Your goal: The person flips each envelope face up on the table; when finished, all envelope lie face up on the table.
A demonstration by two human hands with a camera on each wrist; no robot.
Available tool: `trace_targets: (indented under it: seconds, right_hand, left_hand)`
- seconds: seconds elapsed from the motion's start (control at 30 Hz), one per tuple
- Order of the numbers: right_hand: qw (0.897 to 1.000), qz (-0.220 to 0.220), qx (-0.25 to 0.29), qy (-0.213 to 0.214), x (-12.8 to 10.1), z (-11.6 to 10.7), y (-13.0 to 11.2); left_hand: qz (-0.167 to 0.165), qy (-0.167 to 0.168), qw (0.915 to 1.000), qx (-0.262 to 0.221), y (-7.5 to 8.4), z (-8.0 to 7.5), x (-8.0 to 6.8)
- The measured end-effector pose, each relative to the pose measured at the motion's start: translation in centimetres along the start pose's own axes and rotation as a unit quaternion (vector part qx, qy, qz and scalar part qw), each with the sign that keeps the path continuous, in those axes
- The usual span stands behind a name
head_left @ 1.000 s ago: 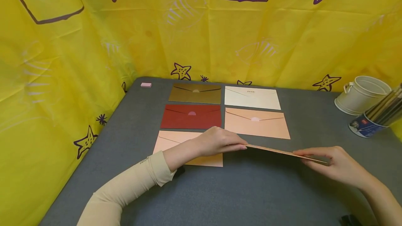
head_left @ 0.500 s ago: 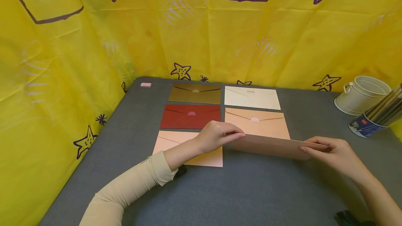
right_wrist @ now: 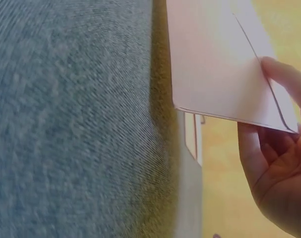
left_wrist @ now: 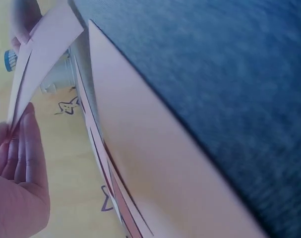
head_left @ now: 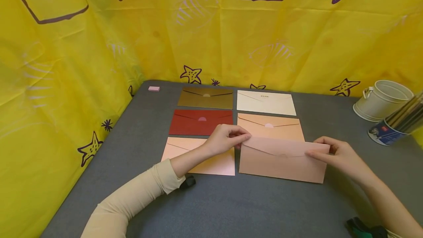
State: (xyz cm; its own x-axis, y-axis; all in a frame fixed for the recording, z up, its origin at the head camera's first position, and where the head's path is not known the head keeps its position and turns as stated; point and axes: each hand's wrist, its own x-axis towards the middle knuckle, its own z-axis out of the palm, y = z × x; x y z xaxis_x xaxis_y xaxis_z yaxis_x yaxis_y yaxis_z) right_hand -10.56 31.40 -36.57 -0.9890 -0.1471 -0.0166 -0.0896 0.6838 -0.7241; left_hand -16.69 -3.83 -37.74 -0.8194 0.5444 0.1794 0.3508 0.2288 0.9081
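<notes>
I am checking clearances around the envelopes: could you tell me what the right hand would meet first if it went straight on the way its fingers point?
The right hand points leftward across the pink envelope it pinches; beyond that, probably the left hand at the opposite corner, though depth is uncertain.

A grey felt-like table [head_left: 251, 208] fills the lower part of the head view, its far left corner tucked into a bright yellow sheet [head_left: 205, 36] that hangs as a backdrop behind and along the left side. The sheet is creased and printed with purple-outlined stars, squares and faint white fish shapes. The light is even and soft, with only a thin shadow on the tabletop.
</notes>
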Motion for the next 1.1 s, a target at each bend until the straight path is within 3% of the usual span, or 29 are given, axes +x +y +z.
trace_targets:
  seconds: [0.23,0.5,0.67,1.1]
  right_hand:
    - [0.999,0.015,-0.034,-0.01,0.8,0.7,-0.2]
    - [0.994,0.011,-0.108,-0.018,1.7,1.4,0.4]
    - [0.99,0.004,-0.139,-0.033,2.1,1.7,0.6]
    - [0.986,-0.038,-0.156,-0.041,2.1,1.8,1.2]
  left_hand:
    - [-0.049,-0.017,0.9984,0.023,-0.6,-0.1,0.0]
    - [-0.067,-0.035,0.9901,0.118,-0.9,-0.2,-0.1]
    - [-0.077,-0.049,0.9863,0.137,-1.1,-0.1,-0.1]
    - [-0.078,-0.058,0.9809,0.168,-1.5,0.0,-0.3]
